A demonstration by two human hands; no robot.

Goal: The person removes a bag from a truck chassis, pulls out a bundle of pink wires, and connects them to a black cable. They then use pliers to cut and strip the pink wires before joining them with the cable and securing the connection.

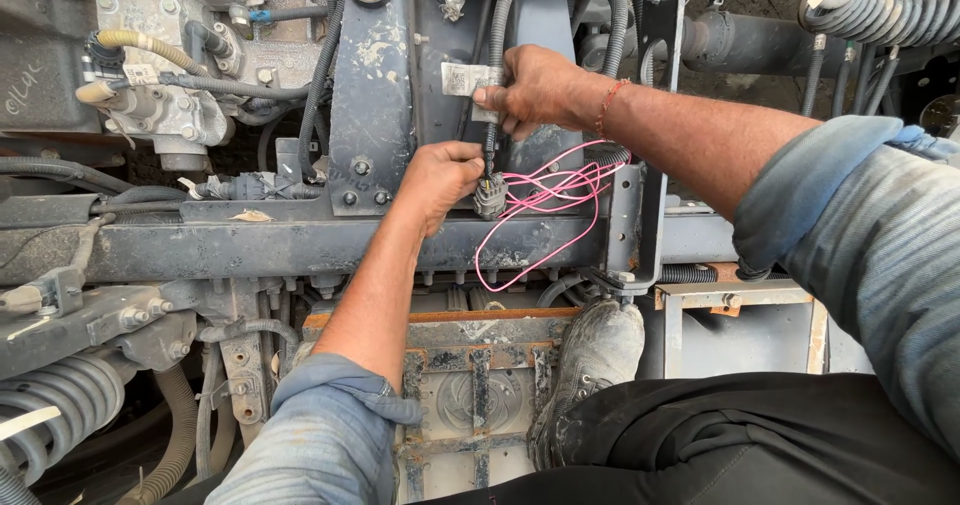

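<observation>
Against the dark blue upright bracket [372, 95] of the vehicle frame, both hands busy on one cable run. Grey plug connector [490, 196] hanging just right of the bracket's foot, directly above the horizontal grey frame rail [250, 245], long axis near vertical. Left hand [440, 175] reaching up from below, fingers [470, 168] pinched together on the connector's upper left side, touching it. Right hand [530, 90] coming in from the right, higher up beside the bracket, fingers [497, 97] closed around the black corrugated cable [492, 130] close to a white paper tag [462, 78]. Cable running straight down from the right hand into the top of the connector, so the connector sits below the right hand and just right of the left fingertips; left hand clearly the nearer of the two. Pink wires [545, 200] looping out of the connector to the right and sagging over the frame rail, away from the bracket. Dusty work shoe [590, 365] planted below the rail on a rusty step plate [480, 365]. Grey ribbed hoses [60, 395] far left of the bracket, well apart from both hands.
</observation>
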